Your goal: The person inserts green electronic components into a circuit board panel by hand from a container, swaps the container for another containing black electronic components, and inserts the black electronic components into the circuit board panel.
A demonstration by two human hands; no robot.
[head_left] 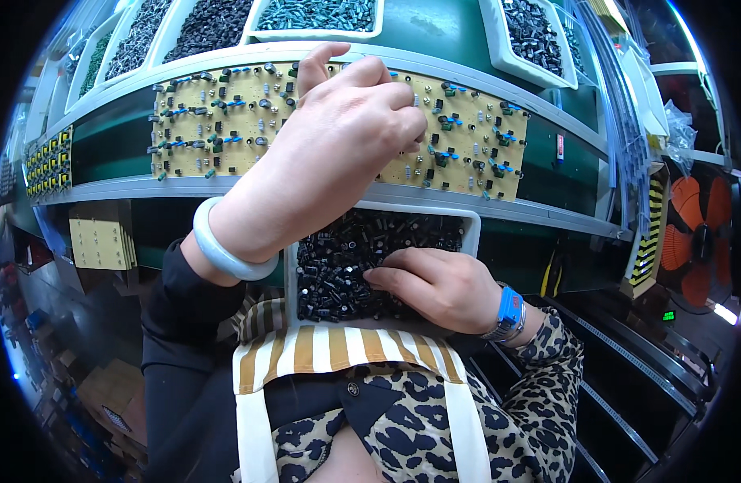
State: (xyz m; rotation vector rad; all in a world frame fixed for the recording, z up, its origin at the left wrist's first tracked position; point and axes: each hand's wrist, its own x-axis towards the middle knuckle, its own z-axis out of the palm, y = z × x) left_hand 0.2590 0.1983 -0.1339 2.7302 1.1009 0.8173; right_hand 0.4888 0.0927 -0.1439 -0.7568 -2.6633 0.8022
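My left hand (350,121), with a pale bangle on its wrist, hangs over the middle of a long tan circuit board panel (241,88). Its fingers are curled together, and whatever they hold is hidden behind the hand. Rows of small black, blue and green parts stand on the panel. Below it, a white bin (470,229) is filled with small black cylindrical capacitors (330,282). My right hand (435,286) reaches into this bin from the right, thumb and fingers drawn together among the capacitors. Its fingertips are partly hidden, so a held part cannot be made out.
Metal rails (563,211) run along both long sides of the panel. Beyond the far rail stand bins of teal parts (314,14) and dark parts (531,36). Another board (50,165) lies at the left, above stacked tan boards (101,233). An orange-bladed fan (696,241) stands right.
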